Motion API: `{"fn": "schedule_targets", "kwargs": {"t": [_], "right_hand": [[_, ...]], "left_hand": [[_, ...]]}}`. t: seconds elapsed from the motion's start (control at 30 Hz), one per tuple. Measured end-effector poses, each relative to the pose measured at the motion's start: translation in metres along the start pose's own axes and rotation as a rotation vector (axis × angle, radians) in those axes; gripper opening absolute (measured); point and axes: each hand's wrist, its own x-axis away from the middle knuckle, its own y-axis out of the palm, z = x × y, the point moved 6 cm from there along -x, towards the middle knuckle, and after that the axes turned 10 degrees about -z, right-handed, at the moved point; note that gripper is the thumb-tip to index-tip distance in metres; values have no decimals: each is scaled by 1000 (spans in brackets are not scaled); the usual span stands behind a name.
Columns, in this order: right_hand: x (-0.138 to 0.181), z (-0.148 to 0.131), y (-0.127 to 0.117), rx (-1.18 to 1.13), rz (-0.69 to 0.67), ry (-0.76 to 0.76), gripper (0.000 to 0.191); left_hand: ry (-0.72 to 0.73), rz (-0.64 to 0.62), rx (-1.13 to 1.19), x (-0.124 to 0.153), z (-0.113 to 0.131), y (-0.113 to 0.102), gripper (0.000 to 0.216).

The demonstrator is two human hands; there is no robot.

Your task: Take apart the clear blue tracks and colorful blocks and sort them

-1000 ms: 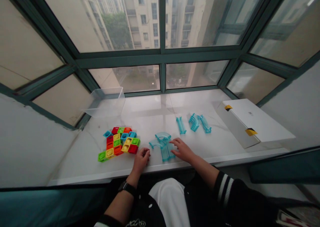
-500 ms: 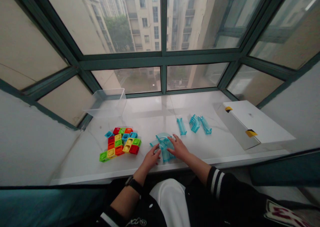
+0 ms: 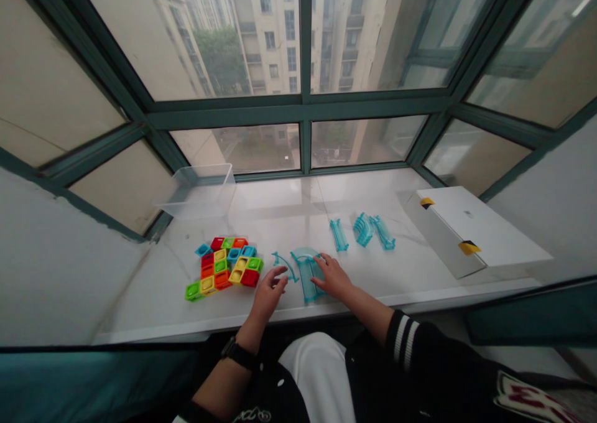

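Between my hands lies a translucent blue track piece (image 3: 308, 283) near the front of the white sill, with a curved blue part (image 3: 305, 253) at its far end. My right hand (image 3: 334, 277) is at its right edge, fingers spread and fingertips at the piece; whether they press on it I cannot tell. To the left, a thin arched blue piece (image 3: 289, 265) lies apart from it. My left hand (image 3: 268, 293) is just below that arch, its fingers apart and nothing between them.
Several coloured blocks (image 3: 221, 266) are grouped on the left. A clear plastic bin (image 3: 198, 193) stands behind them. More blue pieces (image 3: 362, 229) lie to the right at the back, and a white box (image 3: 485, 227) stands at the far right by the window.
My left hand has moved left, away from the track piece. The thin arched piece has shifted left with it and now lies separate. My right hand has hardly moved.
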Motion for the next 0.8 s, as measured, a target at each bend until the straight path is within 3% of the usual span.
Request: {"fn": "schedule_targets", "kwargs": {"t": [0.2, 0.5, 0.8], "right_hand": [[2, -9, 0, 17, 22, 4, 69], [5, -25, -10, 52, 67, -41, 55], [16, -34, -17, 57, 109, -195, 41]], "left_hand": [[48, 88, -45, 12, 11, -14, 59], [98, 102, -109, 15, 18, -7, 49], [170, 115, -155, 16, 28, -4, 42]]}}
